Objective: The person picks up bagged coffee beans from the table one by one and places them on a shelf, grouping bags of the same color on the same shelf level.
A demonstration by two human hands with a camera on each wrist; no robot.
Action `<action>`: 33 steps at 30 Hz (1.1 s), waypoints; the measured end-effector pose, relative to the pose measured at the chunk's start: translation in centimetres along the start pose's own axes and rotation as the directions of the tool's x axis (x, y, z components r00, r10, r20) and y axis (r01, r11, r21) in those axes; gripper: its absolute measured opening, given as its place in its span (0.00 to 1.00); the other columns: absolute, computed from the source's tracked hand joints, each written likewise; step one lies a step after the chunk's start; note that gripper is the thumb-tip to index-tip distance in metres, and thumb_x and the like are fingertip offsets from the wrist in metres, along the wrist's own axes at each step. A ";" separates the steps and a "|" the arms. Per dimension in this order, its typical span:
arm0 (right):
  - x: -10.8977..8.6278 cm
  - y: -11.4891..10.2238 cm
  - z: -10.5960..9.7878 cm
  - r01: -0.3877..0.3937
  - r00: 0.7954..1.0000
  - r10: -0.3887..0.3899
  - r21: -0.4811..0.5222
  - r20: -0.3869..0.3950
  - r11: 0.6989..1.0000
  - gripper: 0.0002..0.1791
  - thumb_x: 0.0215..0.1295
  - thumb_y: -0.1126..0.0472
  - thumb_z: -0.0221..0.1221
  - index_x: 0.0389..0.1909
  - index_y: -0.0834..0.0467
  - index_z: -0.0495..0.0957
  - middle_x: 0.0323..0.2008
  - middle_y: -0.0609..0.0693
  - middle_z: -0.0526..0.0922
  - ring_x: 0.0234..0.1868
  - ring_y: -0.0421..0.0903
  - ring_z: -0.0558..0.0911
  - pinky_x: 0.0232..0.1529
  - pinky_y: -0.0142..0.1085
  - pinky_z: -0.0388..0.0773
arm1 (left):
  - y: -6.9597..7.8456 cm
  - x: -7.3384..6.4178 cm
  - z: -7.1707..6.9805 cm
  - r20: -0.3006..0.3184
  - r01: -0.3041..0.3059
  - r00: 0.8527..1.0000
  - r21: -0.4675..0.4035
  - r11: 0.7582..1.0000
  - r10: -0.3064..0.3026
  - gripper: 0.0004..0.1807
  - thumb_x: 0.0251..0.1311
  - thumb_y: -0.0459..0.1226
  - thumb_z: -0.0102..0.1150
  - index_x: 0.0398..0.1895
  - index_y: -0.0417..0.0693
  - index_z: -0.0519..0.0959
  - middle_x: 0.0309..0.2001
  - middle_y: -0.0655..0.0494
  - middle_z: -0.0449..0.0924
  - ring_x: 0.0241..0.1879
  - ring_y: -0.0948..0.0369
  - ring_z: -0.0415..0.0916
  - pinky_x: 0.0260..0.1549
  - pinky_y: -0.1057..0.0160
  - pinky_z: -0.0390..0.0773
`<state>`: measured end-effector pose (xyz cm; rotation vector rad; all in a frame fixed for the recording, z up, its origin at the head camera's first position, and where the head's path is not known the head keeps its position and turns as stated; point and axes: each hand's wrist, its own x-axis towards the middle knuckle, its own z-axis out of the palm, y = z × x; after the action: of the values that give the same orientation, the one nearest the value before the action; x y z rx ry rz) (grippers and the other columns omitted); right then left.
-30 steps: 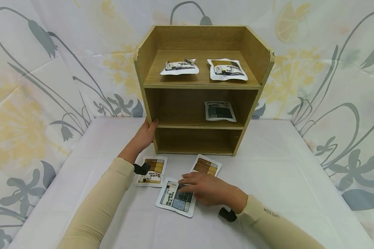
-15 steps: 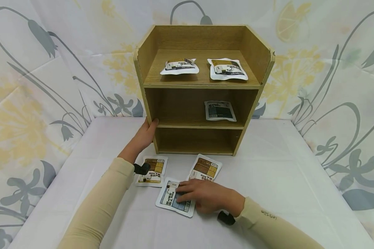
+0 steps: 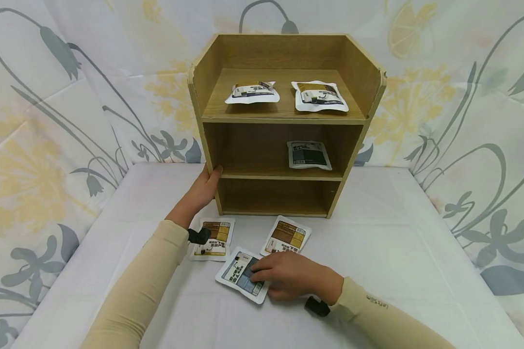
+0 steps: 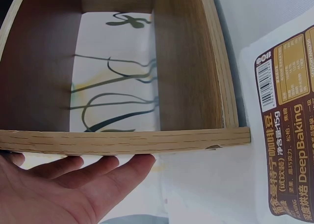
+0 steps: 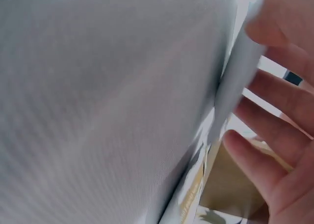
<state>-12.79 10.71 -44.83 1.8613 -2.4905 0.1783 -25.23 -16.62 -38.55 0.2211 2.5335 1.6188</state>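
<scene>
My left hand (image 3: 203,188) holds the left side panel of a small wooden shelf unit (image 3: 282,120), its thumb at the front edge. In the left wrist view the fingers (image 4: 105,172) lie along the panel's outer side. My right hand (image 3: 290,277) pinches the right end of a blue-labelled white packet (image 3: 240,274). From the right wrist, the packet's pale back (image 5: 238,71) stands tilted between thumb and fingers. Just beyond lies a brown-and-yellow packet (image 3: 286,234). Another brown coffee bean packet (image 3: 217,238) lies below my left wrist; its printing (image 4: 289,121) shows in the left wrist view.
Two brown-labelled packets, one left (image 3: 252,93) and one right (image 3: 320,97), lie on the top shelf. A dark-labelled packet (image 3: 308,155) rests at the right of the middle shelf. White cloth (image 3: 401,252) covers the table; a flower-printed curtain (image 3: 61,106) hangs behind.
My right fingers have come down onto the blue-labelled packet and gripped its right end; the packet has turned slightly and shifted left. My left hand stays on the shelf unit.
</scene>
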 end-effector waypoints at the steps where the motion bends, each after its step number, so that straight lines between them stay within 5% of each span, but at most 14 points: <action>1: 0.0 0.0 0.0 0.008 1.000 -0.008 -0.015 -0.016 1.000 0.22 0.60 0.53 0.61 0.56 0.45 0.79 0.57 0.43 0.80 0.60 0.40 0.78 0.60 0.35 0.74 | 0.1 0.0 0.0 0.003 0.005 1.000 -0.001 1.000 -0.005 0.38 0.72 0.61 0.27 0.78 0.63 0.31 0.73 0.42 0.51 0.67 0.42 0.63 0.58 0.39 0.71; 13: 0.3 -0.1 -0.9 0.052 0.974 -0.089 -0.181 -0.207 0.982 0.19 0.57 0.61 0.65 0.51 0.48 0.81 0.50 0.42 0.84 0.52 0.40 0.82 0.55 0.33 0.77 | 3.6 -2.3 0.0 0.023 0.021 1.000 0.003 1.000 -0.021 0.34 0.76 0.51 0.26 0.78 0.54 0.31 0.73 0.37 0.51 0.68 0.40 0.61 0.59 0.39 0.69; 29: 0.3 0.2 -3.1 0.036 0.941 -0.085 -0.153 -0.327 0.988 0.21 0.52 0.66 0.67 0.49 0.51 0.82 0.46 0.40 0.86 0.48 0.38 0.83 0.52 0.33 0.78 | 3.7 -2.4 0.0 0.026 0.014 1.000 0.008 1.000 -0.015 0.34 0.76 0.50 0.25 0.78 0.53 0.30 0.73 0.37 0.50 0.68 0.39 0.60 0.60 0.39 0.68; 33: 0.3 0.5 -3.4 0.027 0.938 -0.071 -0.132 -0.339 0.991 0.21 0.51 0.68 0.67 0.48 0.51 0.82 0.45 0.40 0.86 0.47 0.38 0.84 0.51 0.33 0.78 | 2.5 -1.5 -0.1 0.028 0.012 1.000 0.003 1.000 -0.012 0.34 0.76 0.51 0.25 0.78 0.55 0.30 0.73 0.37 0.50 0.69 0.39 0.60 0.60 0.38 0.68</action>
<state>-13.55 10.95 -41.43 1.6736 -2.1675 0.3083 -23.63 -15.92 -36.23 0.2269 2.5117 1.5958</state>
